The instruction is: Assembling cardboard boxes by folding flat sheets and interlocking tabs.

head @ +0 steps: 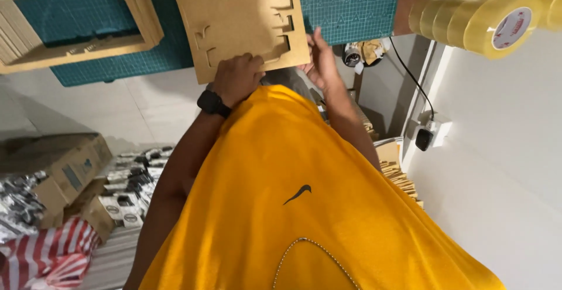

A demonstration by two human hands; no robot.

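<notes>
A brown fibreboard panel (234, 14) with cut-out slots and notches lies over a green cutting mat (351, 9) on the table. My left hand (237, 78), with a black watch on its wrist, curls over the panel's near edge. My right hand (322, 61) grips the panel's near right corner, fingers stretched up along its side edge. My yellow shirt fills the lower middle of the view and hides the table's near edge.
A wooden frame (137, 32) rests on the mat at left. Rolls of clear tape (486, 14) sit at top right. Below left are a cardboard box (64, 167), small packaged items (134, 178) and a red-and-white striped bag (47, 255). A plugged wall socket (430, 132) and stacked wooden pieces (398, 170) are at right.
</notes>
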